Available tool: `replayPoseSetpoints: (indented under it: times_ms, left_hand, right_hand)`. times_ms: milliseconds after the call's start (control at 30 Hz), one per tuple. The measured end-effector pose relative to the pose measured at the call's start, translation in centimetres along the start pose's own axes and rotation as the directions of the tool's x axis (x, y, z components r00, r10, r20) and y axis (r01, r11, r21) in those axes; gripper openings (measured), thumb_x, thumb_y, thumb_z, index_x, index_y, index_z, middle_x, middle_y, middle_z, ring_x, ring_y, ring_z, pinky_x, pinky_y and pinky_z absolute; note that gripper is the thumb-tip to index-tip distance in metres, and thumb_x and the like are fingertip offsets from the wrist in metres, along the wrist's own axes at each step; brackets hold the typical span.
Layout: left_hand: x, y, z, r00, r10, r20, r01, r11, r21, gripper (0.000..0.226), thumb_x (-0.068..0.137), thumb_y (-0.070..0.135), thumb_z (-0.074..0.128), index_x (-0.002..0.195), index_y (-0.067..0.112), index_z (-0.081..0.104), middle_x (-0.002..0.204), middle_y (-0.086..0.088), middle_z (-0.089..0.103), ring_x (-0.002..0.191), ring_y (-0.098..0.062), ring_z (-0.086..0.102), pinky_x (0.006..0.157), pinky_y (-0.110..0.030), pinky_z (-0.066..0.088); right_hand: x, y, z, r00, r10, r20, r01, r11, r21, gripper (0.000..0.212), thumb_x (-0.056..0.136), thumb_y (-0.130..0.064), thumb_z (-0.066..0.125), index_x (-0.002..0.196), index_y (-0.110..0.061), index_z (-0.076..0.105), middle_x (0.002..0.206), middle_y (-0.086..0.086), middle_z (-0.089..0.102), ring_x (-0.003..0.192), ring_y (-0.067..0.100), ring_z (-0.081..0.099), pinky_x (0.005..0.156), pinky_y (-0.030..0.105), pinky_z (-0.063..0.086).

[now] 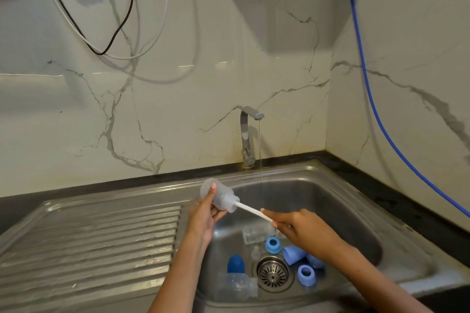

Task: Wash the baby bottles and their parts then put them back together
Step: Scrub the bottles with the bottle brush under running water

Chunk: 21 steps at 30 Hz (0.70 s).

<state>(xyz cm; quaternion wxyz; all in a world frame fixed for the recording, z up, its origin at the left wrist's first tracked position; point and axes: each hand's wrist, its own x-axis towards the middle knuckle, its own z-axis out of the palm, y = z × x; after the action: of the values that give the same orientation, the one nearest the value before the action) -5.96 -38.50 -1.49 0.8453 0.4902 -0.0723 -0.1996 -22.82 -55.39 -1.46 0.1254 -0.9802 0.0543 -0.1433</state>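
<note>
My left hand (203, 213) grips a clear baby bottle (220, 195) tilted over the sink's left edge. A white brush handle (250, 211) sticks out of its mouth, pinched by my right hand (302, 230); the brush head is hidden inside the bottle. In the steel sink (356, 201) lie another clear bottle (256, 235), a third bottle (237, 286) with a dark blue cap (235, 264), two blue screw rings (273, 245) (307, 275), a light blue cap (293, 254) and a clear teat (255, 253).
The tap (248, 134) runs a thin stream of water into the basin. The drain strainer (273, 273) sits in the middle of the parts. A ribbed steel drainboard (89, 244) lies to the left. A blue hose (376, 114) hangs along the right wall.
</note>
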Motion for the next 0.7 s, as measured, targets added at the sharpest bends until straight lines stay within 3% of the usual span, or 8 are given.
replayPoseSetpoints:
  times_ms: [67, 133, 200, 233, 367, 467, 600, 700]
  left_hand:
    - [0.1, -0.1, -0.1, 1.0, -0.019, 0.004, 0.019, 0.999, 0.051, 0.035, 0.087, 0.025, 0.065, 0.114, 0.006, 0.053, 0.105, -0.018, 0.066, 0.088, -0.027, 0.069, 0.058, -0.031, 0.059]
    - [0.3, -0.2, -0.4, 0.998, -0.063, 0.012, 0.062, 0.995, 0.073, 0.038, 0.088, 0.026, 0.063, 0.117, 0.005, 0.051, 0.109, -0.021, 0.065, 0.091, -0.028, 0.068, 0.056, -0.031, 0.059]
    - [0.3, -0.3, -0.4, 0.99, -0.136, 0.039, 0.134, 0.99, 0.046, 0.04, 0.088, 0.028, 0.062, 0.118, 0.005, 0.051, 0.112, -0.022, 0.064, 0.091, -0.03, 0.068, 0.057, -0.035, 0.059]
    - [0.3, -0.3, -0.4, 0.985, -0.164, 0.057, 0.164, 0.986, 0.005, 0.041, 0.086, 0.029, 0.063, 0.118, 0.005, 0.052, 0.111, -0.022, 0.064, 0.09, -0.03, 0.069, 0.058, -0.037, 0.06]
    - [0.7, 0.7, -0.4, 0.982, -0.174, 0.069, 0.184, 0.966, -0.184, 0.047, 0.085, 0.03, 0.063, 0.122, 0.004, 0.051, 0.103, -0.02, 0.065, 0.079, -0.028, 0.071, 0.056, -0.04, 0.059]
    - [0.8, 1.6, -0.5, 0.986, -0.141, 0.084, 0.16, 0.942, -0.295, 0.064, 0.074, 0.033, 0.067, 0.128, 0.004, 0.048, 0.11, -0.021, 0.062, 0.087, -0.029, 0.068, 0.056, -0.039, 0.059]
    - [0.6, 1.8, -0.5, 0.997, -0.057, 0.054, 0.071, 0.949, -0.308, 0.064, 0.079, 0.034, 0.064, 0.131, 0.003, 0.044, 0.113, -0.019, 0.06, 0.096, -0.029, 0.065, 0.061, -0.039, 0.06]
    - [0.4, 1.8, -0.6, 0.995, 0.011, -0.097, -0.033, 0.973, -0.227, 0.053, 0.081, 0.031, 0.068, 0.123, 0.003, 0.049, 0.108, -0.016, 0.065, 0.096, -0.026, 0.066, 0.064, -0.036, 0.059]
  right_hand:
    - [-0.2, -0.1, 0.3, 1.0, 0.0, -0.01, 0.0, 0.999, -0.05, 0.042, 0.103, -0.038, 0.038, 0.144, -0.046, 0.033, 0.063, -0.008, 0.048, 0.052, 0.008, 0.043, 0.052, 0.017, 0.035]
    - [-0.3, -0.2, 0.2, 0.996, 0.021, 0.089, -0.042, 0.968, 0.248, 0.039, 0.101, -0.033, 0.045, 0.14, -0.04, 0.045, 0.067, -0.011, 0.057, 0.056, 0.007, 0.05, 0.057, 0.019, 0.042]
    - [-0.6, 0.0, -0.5, 0.968, 0.046, 0.247, -0.194, 0.76, 0.62, 0.032, 0.099, -0.031, 0.05, 0.13, -0.038, 0.056, 0.058, -0.014, 0.056, 0.049, 0.004, 0.046, 0.048, 0.02, 0.041]
    - [-0.7, 0.2, -0.9, 0.944, 0.05, 0.325, -0.277, 0.653, 0.705, 0.029, 0.099, -0.032, 0.051, 0.125, -0.04, 0.059, 0.053, -0.014, 0.053, 0.045, 0.003, 0.042, 0.041, 0.018, 0.036]
    - [-0.8, 0.7, -2.1, 0.87, 0.023, 0.493, -0.449, 0.453, 0.77, 0.028, 0.098, -0.034, 0.052, 0.123, -0.038, 0.062, 0.055, -0.004, 0.04, 0.041, 0.005, 0.03, 0.035, 0.015, 0.026]
    - [-0.8, 0.8, -2.5, 0.849, -0.035, 0.527, -0.485, 0.344, 0.804, 0.031, 0.099, -0.032, 0.049, 0.128, -0.038, 0.058, 0.057, 0.0, 0.036, 0.041, 0.005, 0.027, 0.034, 0.015, 0.026]
    - [-0.8, 1.0, -2.8, 0.845, -0.071, 0.53, -0.482, 0.327, 0.813, 0.032, 0.099, -0.034, 0.048, 0.129, -0.039, 0.057, 0.058, 0.0, 0.037, 0.041, 0.006, 0.027, 0.035, 0.015, 0.026]
    - [-1.0, 1.0, -2.5, 0.894, -0.064, 0.444, -0.36, 0.487, 0.796, 0.03, 0.098, -0.039, 0.051, 0.126, -0.045, 0.058, 0.057, -0.003, 0.042, 0.042, 0.005, 0.032, 0.037, 0.015, 0.03]
